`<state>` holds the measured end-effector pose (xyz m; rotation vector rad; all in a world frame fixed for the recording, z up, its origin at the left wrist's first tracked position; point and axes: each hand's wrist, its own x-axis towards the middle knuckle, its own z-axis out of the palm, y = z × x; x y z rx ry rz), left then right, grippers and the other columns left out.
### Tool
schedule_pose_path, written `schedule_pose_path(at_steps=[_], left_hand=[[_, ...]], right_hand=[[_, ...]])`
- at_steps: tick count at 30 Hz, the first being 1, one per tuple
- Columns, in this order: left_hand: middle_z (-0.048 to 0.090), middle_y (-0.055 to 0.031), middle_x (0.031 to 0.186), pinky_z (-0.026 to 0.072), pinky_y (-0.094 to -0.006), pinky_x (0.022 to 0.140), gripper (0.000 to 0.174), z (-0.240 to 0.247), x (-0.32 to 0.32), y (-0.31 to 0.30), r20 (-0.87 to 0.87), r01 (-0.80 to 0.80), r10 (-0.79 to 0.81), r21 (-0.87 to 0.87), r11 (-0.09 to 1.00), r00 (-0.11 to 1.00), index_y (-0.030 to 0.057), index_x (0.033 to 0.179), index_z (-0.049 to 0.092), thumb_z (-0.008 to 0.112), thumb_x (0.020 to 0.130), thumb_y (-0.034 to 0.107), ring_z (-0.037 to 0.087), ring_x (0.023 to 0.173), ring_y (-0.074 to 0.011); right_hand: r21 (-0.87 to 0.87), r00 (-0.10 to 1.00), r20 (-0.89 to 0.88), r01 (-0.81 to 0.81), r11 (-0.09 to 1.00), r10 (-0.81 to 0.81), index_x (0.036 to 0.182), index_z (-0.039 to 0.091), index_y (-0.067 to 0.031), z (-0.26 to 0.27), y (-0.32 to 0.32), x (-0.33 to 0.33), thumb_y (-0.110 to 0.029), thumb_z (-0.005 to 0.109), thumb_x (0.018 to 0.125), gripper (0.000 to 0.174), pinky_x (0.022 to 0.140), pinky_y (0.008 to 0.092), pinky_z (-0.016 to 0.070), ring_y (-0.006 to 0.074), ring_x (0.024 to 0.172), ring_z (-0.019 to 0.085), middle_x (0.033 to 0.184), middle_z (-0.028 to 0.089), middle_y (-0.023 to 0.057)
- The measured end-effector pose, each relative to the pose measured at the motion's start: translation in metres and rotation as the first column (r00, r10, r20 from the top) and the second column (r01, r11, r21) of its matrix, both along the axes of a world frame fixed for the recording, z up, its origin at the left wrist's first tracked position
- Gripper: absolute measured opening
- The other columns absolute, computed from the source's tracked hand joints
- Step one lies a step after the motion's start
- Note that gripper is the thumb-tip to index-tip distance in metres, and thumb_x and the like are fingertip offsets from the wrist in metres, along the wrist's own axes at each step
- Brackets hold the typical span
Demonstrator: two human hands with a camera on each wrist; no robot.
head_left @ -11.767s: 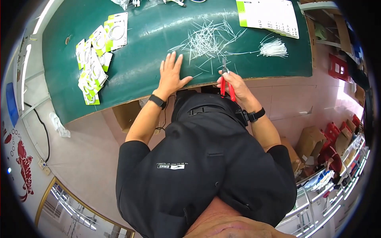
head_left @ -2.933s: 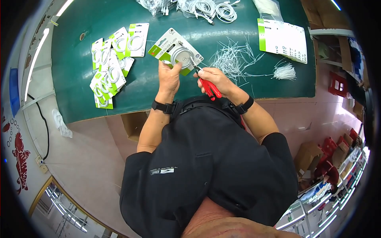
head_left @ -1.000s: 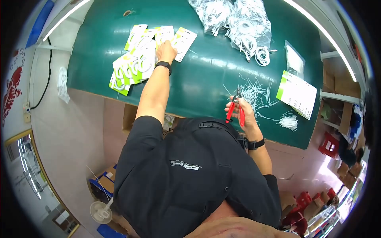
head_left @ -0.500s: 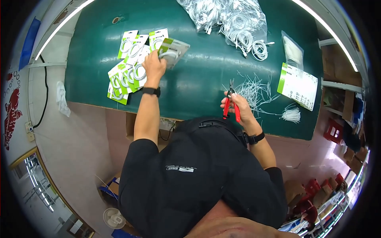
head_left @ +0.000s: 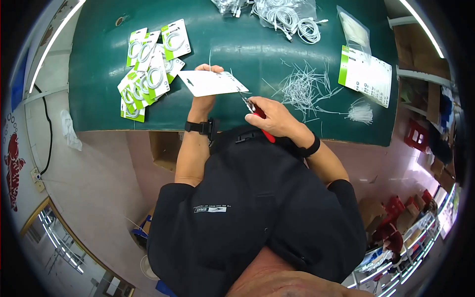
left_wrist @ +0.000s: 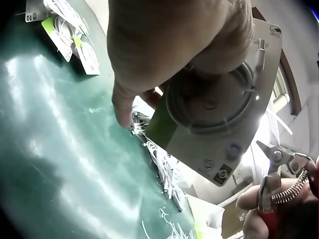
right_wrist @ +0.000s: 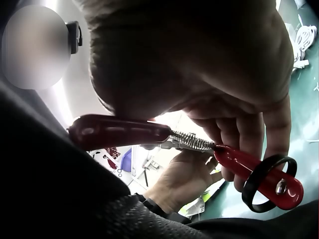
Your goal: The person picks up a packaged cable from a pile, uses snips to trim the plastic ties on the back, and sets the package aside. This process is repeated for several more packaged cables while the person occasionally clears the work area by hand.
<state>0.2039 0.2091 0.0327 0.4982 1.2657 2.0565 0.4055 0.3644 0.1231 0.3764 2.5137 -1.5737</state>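
Note:
My left hand [head_left: 202,105] grips a cable card [head_left: 210,83], tilted with its white printed back toward the head camera. In the left wrist view the card's front [left_wrist: 199,162] shows a coiled white cable [left_wrist: 222,128]. Thin white tie ends stick out behind the card. My right hand [head_left: 276,118] holds red-handled cutters [head_left: 267,135], their blades right at the card's right edge in the head view. From the left wrist, the cutter blades [left_wrist: 276,153] stand apart near a white tie tail [left_wrist: 281,124]. The right wrist view shows the spring [left_wrist: 290,191] between spread handles.
Several carded cables [head_left: 154,76] lie overlapping at the left of the green table [head_left: 232,49]. Loose white cable ties [head_left: 302,89] are heaped at the right, beside a tidy bundle of ties [head_left: 360,114]. White cards [head_left: 366,74] and bagged cables [head_left: 282,17] lie farther back.
My left hand has drawn the card away from the left pile toward me and tipped its back upward. My right hand has moved left with the cutters, up to the card.

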Motion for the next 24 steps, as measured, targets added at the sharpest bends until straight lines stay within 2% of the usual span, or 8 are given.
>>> schedule_pose_path(at_steps=[3, 6, 7, 10, 14, 24], left_hand=[[0.065, -0.0139, 0.121, 0.0582, -0.0328, 0.087, 0.028, 0.005, 0.004, 0.005, 0.02, 0.04, -0.042, 0.069, 0.997, 0.999, 0.0111, 0.122, 0.047, 0.063, 0.1, 0.007, 0.064, 0.102, -0.0187], [0.064, -0.0164, 0.124, 0.0584, -0.0335, 0.087, 0.031, 0.01, 0.007, 0.01, -0.137, 0.069, -0.064, 0.028, 0.997, 0.988, 0.0122, 0.123, 0.047, 0.066, 0.098, 0.01, 0.065, 0.104, -0.0209], [0.064, -0.0164, 0.124, 0.0584, -0.0335, 0.087, 0.031, 0.012, 0.007, 0.01, -0.136, 0.071, -0.067, 0.024, 0.997, 0.988, 0.0122, 0.123, 0.047, 0.066, 0.098, 0.01, 0.065, 0.104, -0.0209], [0.061, -0.0142, 0.128, 0.0565, -0.033, 0.089, 0.048, 0.019, 0.006, 0.011, -0.067, 0.075, -0.072, 0.041, 0.996, 0.995, 0.0127, 0.123, 0.043, 0.077, 0.089, 0.006, 0.062, 0.105, -0.0187], [0.061, -0.0152, 0.129, 0.0564, -0.0333, 0.089, 0.045, 0.021, 0.008, 0.014, -0.148, 0.081, -0.073, 0.052, 0.995, 0.986, 0.0125, 0.124, 0.043, 0.075, 0.092, 0.011, 0.061, 0.106, -0.0189], [0.06, -0.0176, 0.131, 0.0567, -0.0338, 0.088, 0.037, 0.009, 0.019, 0.017, -0.074, 0.131, -0.124, 0.102, 0.986, 0.99, 0.0118, 0.124, 0.045, 0.069, 0.098, 0.021, 0.062, 0.107, -0.0212]], right_hand=[[0.01, 1.0, -0.011, 0.006, 1.0, -0.006, 0.114, 0.061, -0.0022, 0.009, 0.0, 0.003, -0.04, 0.067, 0.089, 0.045, 0.081, 0.0418, 0.0502, 0.0325, 0.09, 0.064, 0.097, 0.065, 0.0153], [0.034, 1.0, -0.005, 0.003, 0.999, -0.002, 0.108, 0.062, -0.0036, 0.017, 0.001, 0.004, -0.042, 0.067, 0.089, 0.043, 0.082, 0.0437, 0.0503, 0.034, 0.091, 0.064, 0.097, 0.065, 0.0155], [0.057, 1.0, 0.009, -0.005, 0.998, 0.005, 0.106, 0.062, -0.0039, 0.02, 0.002, 0.004, -0.042, 0.068, 0.089, 0.042, 0.082, 0.0443, 0.0505, 0.0344, 0.092, 0.064, 0.097, 0.065, 0.0155], [0.087, 1.0, 0.018, -0.011, 0.996, 0.01, 0.105, 0.062, -0.0044, 0.018, 0.003, 0.007, -0.041, 0.068, 0.088, 0.041, 0.082, 0.0451, 0.0508, 0.0348, 0.093, 0.065, 0.098, 0.066, 0.0155], [0.105, 1.0, -0.011, 0.006, 0.994, -0.005, 0.103, 0.062, -0.0049, 0.016, 0.002, 0.009, -0.041, 0.069, 0.088, 0.04, 0.082, 0.0457, 0.0512, 0.0351, 0.094, 0.065, 0.098, 0.066, 0.0155], [0.044, 0.999, -0.039, 0.011, 0.999, -0.01, 0.101, 0.063, -0.0056, 0.012, 0.002, 0.01, -0.042, 0.067, 0.088, 0.039, 0.078, 0.0436, 0.0504, 0.0344, 0.087, 0.064, 0.092, 0.064, 0.0142]])
